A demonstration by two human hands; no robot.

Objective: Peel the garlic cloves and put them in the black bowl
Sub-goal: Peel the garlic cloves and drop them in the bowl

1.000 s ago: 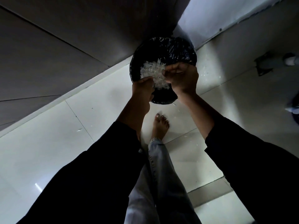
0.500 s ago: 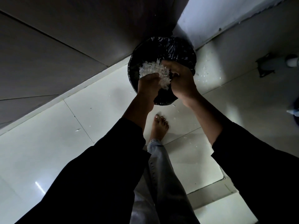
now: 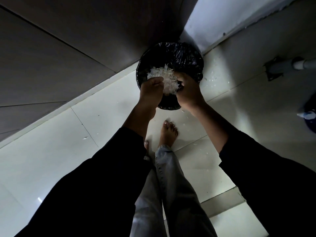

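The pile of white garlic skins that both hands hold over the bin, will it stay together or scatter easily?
The garlic skins look thin and flaky, so probably very light and loose. Flakes already lie on the floor beside the black-lined bin, so they likely scatter easily. The left hand and right hand cup them from both sides, which suggests one hand alone would spill them.

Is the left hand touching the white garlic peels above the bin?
Touching. The head view shows the left hand curled around the white garlic peels, with no gap, above the black-lined bin.
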